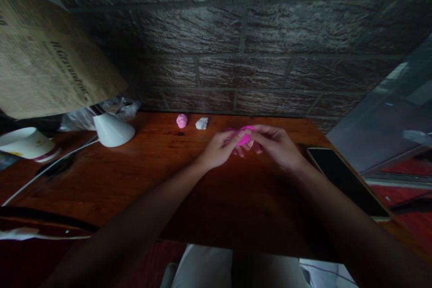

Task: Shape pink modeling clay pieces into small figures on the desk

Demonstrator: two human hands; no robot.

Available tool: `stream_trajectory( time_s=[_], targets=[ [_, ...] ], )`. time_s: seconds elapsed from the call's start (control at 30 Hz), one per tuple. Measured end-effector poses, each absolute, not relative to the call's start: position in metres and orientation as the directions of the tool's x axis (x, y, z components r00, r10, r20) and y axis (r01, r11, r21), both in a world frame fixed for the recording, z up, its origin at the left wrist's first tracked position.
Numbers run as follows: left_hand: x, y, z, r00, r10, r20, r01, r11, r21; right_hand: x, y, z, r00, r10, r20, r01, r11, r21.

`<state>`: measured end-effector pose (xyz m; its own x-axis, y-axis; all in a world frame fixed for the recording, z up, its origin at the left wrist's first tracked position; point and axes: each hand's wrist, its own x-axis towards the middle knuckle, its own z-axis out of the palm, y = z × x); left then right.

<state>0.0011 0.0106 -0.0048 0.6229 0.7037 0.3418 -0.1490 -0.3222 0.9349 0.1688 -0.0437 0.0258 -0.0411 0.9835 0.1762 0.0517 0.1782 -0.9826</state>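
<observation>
Both of my hands meet over the far middle of the wooden table. My left hand and my right hand pinch the same bright pink lump of clay between their fingertips, just above the tabletop. Behind them, near the wall, lie a small pale pink clay ball and a small white clay lump, both apart from my hands.
A dark phone lies face up at the table's right edge. At the left stand a white cone-shaped lamp shade, a white cup, crumpled plastic, cables and a leaning printed paper sheet. A brick-pattern wall backs the table.
</observation>
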Motion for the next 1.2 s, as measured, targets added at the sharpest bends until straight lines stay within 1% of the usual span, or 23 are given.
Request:
stream_trajectory(
  time_s=[0.13, 0.27, 0.4, 0.53, 0.63, 0.7, 0.77, 1.03, 1.1, 1.2],
  targets=[
    [0.003, 0.010, -0.006, 0.619, 0.699, 0.359, -0.156, -0.338, 0.928, 0.167, -0.043, 0.024, 0.013, 0.982, 0.187, -0.022, 0.187, -0.982],
    [0.004, 0.011, -0.008, 0.624, 0.701, 0.346, -0.172, -0.309, 0.936, 0.168, -0.041, 0.023, 0.028, 0.976, 0.216, -0.024, 0.217, -0.976],
    [0.005, 0.009, -0.008, 0.636, 0.711, 0.301, -0.156, -0.264, 0.952, 0.169, -0.042, 0.024, 0.024, 0.973, 0.230, 0.001, 0.230, -0.973],
    [0.006, 0.006, -0.007, 0.658, 0.709, 0.252, -0.152, -0.203, 0.967, 0.168, -0.042, 0.025, 0.053, 0.971, 0.232, -0.043, 0.234, -0.971],
    [0.006, 0.006, -0.007, 0.675, 0.704, 0.219, -0.141, -0.168, 0.976, 0.168, -0.042, 0.024, 0.000, 0.979, 0.204, -0.055, 0.203, -0.978],
    [0.005, 0.007, -0.007, 0.674, 0.705, 0.221, -0.158, -0.154, 0.975, 0.168, -0.042, 0.025, -0.063, 0.982, 0.177, -0.034, 0.175, -0.984],
    [0.004, 0.008, -0.006, 0.674, 0.698, 0.241, -0.192, -0.150, 0.970, 0.168, -0.043, 0.026, -0.084, 0.984, 0.158, -0.018, 0.157, -0.987],
    [0.000, 0.009, -0.003, 0.693, 0.671, 0.264, -0.194, -0.180, 0.964, 0.165, -0.045, 0.030, 0.015, 0.989, 0.146, -0.032, 0.147, -0.989],
    [0.000, 0.012, -0.005, 0.664, 0.690, 0.288, -0.193, -0.214, 0.958, 0.166, -0.045, 0.031, 0.042, 0.988, 0.148, -0.032, 0.150, -0.988],
    [0.001, 0.014, -0.006, 0.521, 0.780, 0.347, -0.224, -0.267, 0.937, 0.169, -0.045, 0.034, 0.066, 0.986, 0.151, -0.016, 0.153, -0.988]
  ],
)
